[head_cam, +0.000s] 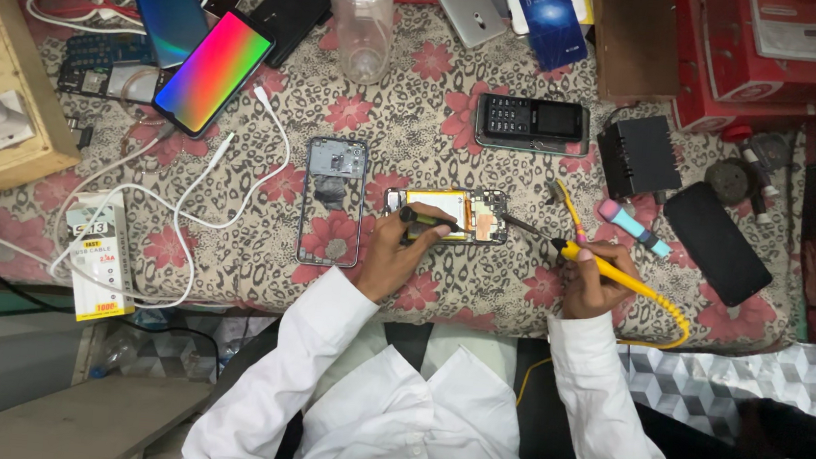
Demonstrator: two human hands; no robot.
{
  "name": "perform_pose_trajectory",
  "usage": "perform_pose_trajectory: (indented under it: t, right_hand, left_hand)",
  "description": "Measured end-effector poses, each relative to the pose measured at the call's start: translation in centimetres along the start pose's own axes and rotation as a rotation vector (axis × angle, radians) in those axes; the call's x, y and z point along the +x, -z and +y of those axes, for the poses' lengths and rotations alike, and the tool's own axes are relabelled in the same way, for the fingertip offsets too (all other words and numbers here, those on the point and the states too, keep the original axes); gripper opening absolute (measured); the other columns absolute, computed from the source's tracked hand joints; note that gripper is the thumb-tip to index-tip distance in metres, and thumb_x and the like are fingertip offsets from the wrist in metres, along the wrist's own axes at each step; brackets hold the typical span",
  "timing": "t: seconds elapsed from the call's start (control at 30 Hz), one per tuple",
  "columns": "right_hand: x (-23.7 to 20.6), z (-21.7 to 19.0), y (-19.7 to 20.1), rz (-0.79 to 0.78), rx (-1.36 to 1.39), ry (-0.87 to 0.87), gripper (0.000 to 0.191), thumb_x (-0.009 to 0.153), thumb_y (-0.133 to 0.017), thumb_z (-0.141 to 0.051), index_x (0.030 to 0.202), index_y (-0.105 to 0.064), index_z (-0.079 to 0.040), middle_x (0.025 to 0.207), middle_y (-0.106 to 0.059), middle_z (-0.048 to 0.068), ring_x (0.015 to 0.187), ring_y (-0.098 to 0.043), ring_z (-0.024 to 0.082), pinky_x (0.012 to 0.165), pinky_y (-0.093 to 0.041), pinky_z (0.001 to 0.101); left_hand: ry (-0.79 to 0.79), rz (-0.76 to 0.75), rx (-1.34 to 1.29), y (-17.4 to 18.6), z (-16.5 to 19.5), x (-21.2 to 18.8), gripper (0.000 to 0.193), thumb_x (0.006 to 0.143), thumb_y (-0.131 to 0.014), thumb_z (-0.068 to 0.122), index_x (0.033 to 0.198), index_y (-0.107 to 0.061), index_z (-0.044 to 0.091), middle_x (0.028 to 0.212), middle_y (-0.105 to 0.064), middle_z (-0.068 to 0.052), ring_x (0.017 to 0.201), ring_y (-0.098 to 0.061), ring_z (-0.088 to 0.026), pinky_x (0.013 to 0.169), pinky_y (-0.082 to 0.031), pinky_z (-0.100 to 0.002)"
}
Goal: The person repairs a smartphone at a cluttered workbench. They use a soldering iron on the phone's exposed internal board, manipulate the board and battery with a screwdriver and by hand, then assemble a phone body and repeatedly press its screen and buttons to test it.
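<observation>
Opened phone lay between both hands, long axis left-right. Left hand closed on dark tool, tip over phone's left part, nearer. Right hand gripped yellow iron, tip aimed left, just beside phone's right end.

One head-worn view only: the flowered worktable is seen steeply from above, fairly near, white sleeves included at bottom.

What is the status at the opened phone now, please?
Left hand grips tweezers on opened phone. Right hand holds yellow soldering iron, tip at phone. Nothing blocking.
</observation>
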State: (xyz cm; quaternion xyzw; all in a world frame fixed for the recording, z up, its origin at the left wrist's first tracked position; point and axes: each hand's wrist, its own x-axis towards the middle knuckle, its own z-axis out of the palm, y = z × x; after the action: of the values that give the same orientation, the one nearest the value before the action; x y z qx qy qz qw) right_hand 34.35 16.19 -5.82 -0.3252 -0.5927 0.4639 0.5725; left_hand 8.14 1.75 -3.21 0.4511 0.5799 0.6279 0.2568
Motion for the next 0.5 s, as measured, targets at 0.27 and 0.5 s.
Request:
perform_pose_trajectory:
  t: [0.27, 0.5]
  right_hand:
    - [-0.6, -1.2, 0.0, -0.083, -0.175, 0.007, 0.011, 0.097, -0.065, -0.008, 0.097, -0.063, 0.003, 0.082, -0.067, 0.012, 0.062, -0.054, 0.012, 0.060, -0.043, 0.0245]
    - [-0.6, -2.6, -0.5, -0.121, -0.346, 0.169, 0.014, 0.092, -0.067, -0.011, 0.092, -0.065, 0.003, 0.085, -0.070, 0.014, 0.070, -0.066, 0.017, 0.071, -0.054, 0.0295]
  left_hand:
    - [-0.017, 0.006, -0.011, 0.0, -0.2, 0.0, 0.015, 0.096, -0.073, 0.011, 0.109, -0.073, 0.002, 0.093, -0.077, -0.008, 0.083, -0.073, -0.013, 0.073, -0.058, -0.028]
    - [0.061, -0.014, 0.031, 0.1, 0.1, 0.0, 0.015, 0.095, -0.075, 0.011, 0.108, -0.075, 0.003, 0.087, -0.077, -0.008, 0.077, -0.071, -0.015, 0.068, -0.055, -0.029]
